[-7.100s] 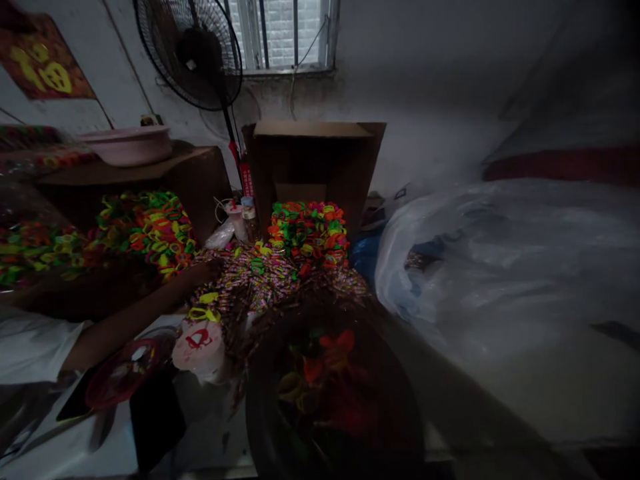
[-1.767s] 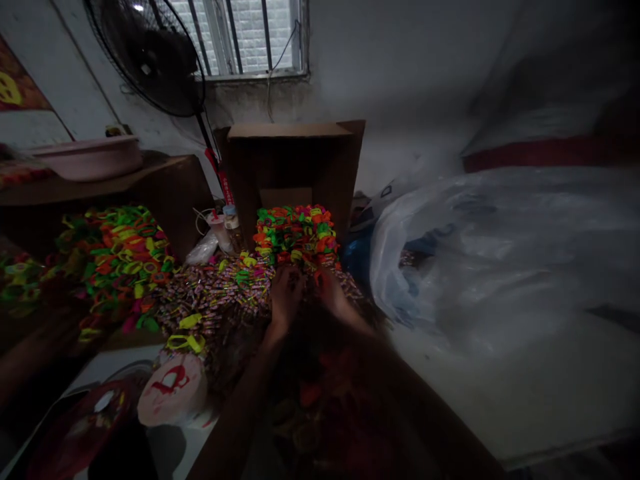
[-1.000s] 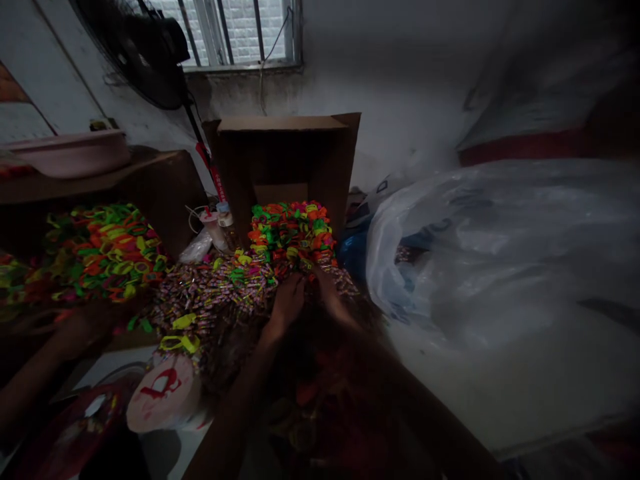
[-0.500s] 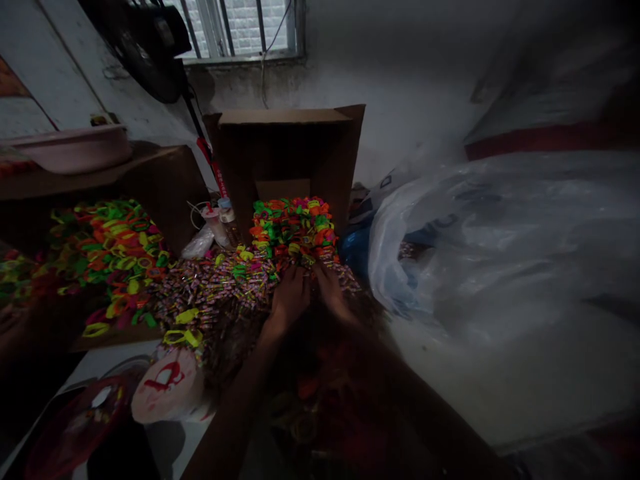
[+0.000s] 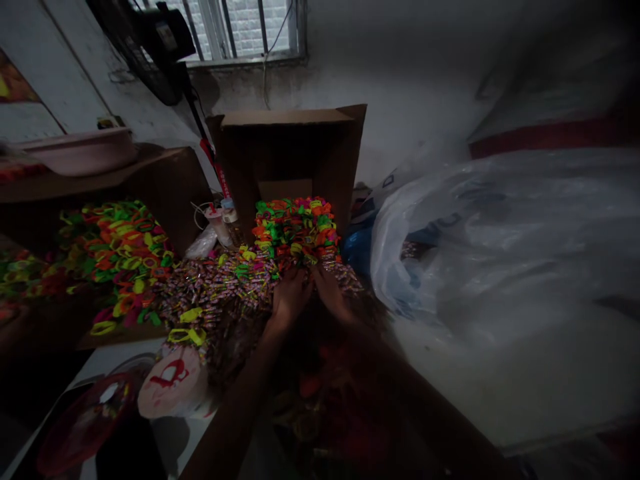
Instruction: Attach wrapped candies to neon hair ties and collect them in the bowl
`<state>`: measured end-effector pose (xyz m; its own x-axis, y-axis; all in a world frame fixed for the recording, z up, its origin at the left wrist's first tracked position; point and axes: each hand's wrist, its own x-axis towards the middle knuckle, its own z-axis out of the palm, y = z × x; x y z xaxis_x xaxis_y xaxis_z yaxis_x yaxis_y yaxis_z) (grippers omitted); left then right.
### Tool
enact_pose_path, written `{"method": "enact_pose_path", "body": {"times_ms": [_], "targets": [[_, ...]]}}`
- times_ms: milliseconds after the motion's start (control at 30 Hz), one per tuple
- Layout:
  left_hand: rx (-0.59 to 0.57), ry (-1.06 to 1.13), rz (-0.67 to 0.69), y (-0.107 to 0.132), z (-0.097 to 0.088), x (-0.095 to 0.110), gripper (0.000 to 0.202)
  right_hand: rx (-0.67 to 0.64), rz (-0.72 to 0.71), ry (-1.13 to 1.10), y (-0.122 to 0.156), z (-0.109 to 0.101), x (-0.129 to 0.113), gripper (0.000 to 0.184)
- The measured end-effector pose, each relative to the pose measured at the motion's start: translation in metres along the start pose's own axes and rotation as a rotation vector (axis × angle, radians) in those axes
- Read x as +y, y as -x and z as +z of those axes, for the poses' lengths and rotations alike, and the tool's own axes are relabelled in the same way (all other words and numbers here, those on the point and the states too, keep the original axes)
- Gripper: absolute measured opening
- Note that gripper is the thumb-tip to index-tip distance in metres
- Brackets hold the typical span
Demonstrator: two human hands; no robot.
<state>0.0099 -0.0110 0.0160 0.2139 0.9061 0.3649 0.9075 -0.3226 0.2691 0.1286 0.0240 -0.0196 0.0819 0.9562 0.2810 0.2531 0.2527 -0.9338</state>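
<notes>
My left hand (image 5: 291, 299) and my right hand (image 5: 330, 295) rest side by side, fingers down in a wide heap of small shiny wrapped sticks (image 5: 220, 290). Both hands touch the heap at its far edge, next to a mound of neon plastic rings (image 5: 295, 230). Whether either hand grips anything is hidden by the dim light and the fingers. Below my forearms, a dark basin (image 5: 320, 413) holds orange and green pieces, mostly in shadow.
A cardboard box (image 5: 287, 160) stands behind the rings. A second heap of neon rings (image 5: 117, 257) lies to the left. A large clear plastic bag (image 5: 490, 267) fills the right. A white roll with red marks (image 5: 173, 381) sits near my left forearm.
My hands stay in the heap of wrapped sticks with little movement. The view has shifted slightly, and a few rings at the left look rearranged.
</notes>
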Motion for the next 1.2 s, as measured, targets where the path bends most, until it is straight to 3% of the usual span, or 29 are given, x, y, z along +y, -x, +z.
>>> {"method": "enact_pose_path", "body": {"times_ms": [133,333,467,667,900,1200], "targets": [[0.048,-0.009,0.117,0.000,0.002,0.002,0.018,-0.012,0.042,-0.029,-0.004,-0.001,0.003,0.041],[0.102,0.082,-0.065,-0.002,-0.002,-0.004,0.035,0.038,0.094,-0.175,-0.002,-0.003,-0.002,0.046],[0.097,0.039,-0.054,0.000,-0.001,-0.002,0.041,0.054,0.080,-0.199,0.000,-0.004,-0.006,0.047],[0.047,-0.032,0.018,0.003,0.004,0.002,0.037,0.026,0.065,-0.121,0.003,-0.003,-0.008,0.044],[0.028,-0.069,-0.024,0.003,0.004,0.006,0.033,0.026,0.016,-0.066,0.003,-0.002,-0.008,0.043],[0.031,-0.079,0.037,0.002,0.003,0.001,0.028,-0.001,-0.038,0.135,0.000,0.003,0.010,0.044]]}}
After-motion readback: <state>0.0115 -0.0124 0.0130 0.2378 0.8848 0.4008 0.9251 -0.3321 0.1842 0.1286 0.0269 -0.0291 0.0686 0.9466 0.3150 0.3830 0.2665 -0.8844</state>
